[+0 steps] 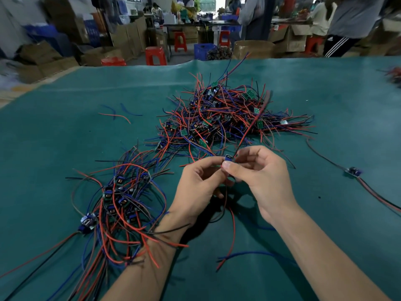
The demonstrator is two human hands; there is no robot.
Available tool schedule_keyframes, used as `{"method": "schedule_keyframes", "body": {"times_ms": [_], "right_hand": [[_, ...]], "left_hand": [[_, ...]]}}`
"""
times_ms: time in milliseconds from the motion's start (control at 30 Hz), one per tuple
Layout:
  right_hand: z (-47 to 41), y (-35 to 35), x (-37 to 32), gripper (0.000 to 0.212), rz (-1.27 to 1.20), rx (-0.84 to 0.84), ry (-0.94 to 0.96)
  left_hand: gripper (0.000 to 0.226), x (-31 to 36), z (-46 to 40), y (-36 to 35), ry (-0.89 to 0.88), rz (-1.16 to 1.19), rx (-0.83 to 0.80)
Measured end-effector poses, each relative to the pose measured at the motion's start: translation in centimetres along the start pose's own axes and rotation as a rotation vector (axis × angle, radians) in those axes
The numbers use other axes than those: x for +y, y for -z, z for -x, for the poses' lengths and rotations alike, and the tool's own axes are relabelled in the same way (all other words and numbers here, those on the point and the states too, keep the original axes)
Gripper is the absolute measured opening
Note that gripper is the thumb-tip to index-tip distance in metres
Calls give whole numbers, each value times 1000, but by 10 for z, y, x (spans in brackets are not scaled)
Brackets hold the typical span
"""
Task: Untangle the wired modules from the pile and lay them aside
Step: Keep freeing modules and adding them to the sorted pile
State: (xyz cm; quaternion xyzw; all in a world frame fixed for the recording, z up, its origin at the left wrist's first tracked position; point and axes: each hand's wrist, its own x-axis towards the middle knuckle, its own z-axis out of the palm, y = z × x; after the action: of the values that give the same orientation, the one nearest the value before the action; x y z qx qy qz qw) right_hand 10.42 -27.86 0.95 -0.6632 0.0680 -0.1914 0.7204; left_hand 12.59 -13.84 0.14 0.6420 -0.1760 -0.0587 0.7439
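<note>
Low in the frame, loose red and blue wires (pixel 227 255) trail down between the forearms onto the green cloth (pixel 325 224). At centre, the left hand (pixel 195 187) and right hand (pixel 260 177) meet, and the small blue module (pixel 228 158) sits right between their fingertips, pinched from both sides, lifted off the cloth. A red wire runs up from it toward upper right. Lower left, the sorted bundle (pixel 121 203) lies beside the left wrist. Far right, one lone module (pixel 353 171). Beyond the hands, upper centre, the tangled pile (pixel 227 118).
</note>
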Motion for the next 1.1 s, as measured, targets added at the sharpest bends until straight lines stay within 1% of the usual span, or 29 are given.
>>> {"method": "schedule_keyframes", "body": {"times_ms": [100, 167, 233, 300, 400, 467, 500, 600, 733, 833, 900, 933, 967, 1033, 1100], "right_hand": [[1, 3, -1, 29, 222, -90, 78], [3, 2, -2, 29, 250, -111, 80], [2, 2, -3, 23, 187, -118, 44], [-1, 4, -5, 7, 93, -89, -1], [-5, 10, -6, 13, -42, -73, -81], [-6, 13, -9, 15, -36, -57, -77], [-9, 16, -9, 16, 10, -11, -43], [-20, 31, -10, 18, 152, 197, 83], [-34, 59, -13, 19, 189, 453, 180], [-39, 76, -16, 14, 131, 668, 207], [-42, 86, -18, 17, 65, 791, 180], [-42, 87, -18, 19, 46, 792, 142], [-40, 84, -17, 22, 52, 738, 84], [-33, 64, -11, 26, 171, 511, -54], [-20, 36, -4, 26, 305, 215, -137]], "left_hand": [[13, 0, -1, 1, 0, -30, 10], [16, 0, -2, 2, 17, -34, 14], [21, 0, -3, 2, 33, -32, 22], [22, -1, -3, 2, 43, -39, 11], [20, -3, -3, 2, 59, -59, -27], [20, -3, -3, 2, 75, -72, -61], [22, -3, -2, 2, 78, -79, -78], [28, -4, -2, 3, 75, -102, -119], [18, -5, -2, 2, 70, -159, -178], [17, -5, -2, 3, 70, -163, -156], [18, -5, -3, 3, 77, -139, -85], [18, -5, -4, 3, 74, -126, -47], [19, -6, -4, 3, 66, -118, -14], [18, -7, -5, 2, 51, -96, 37], [16, -7, -5, 1, 41, -67, 75]]}}
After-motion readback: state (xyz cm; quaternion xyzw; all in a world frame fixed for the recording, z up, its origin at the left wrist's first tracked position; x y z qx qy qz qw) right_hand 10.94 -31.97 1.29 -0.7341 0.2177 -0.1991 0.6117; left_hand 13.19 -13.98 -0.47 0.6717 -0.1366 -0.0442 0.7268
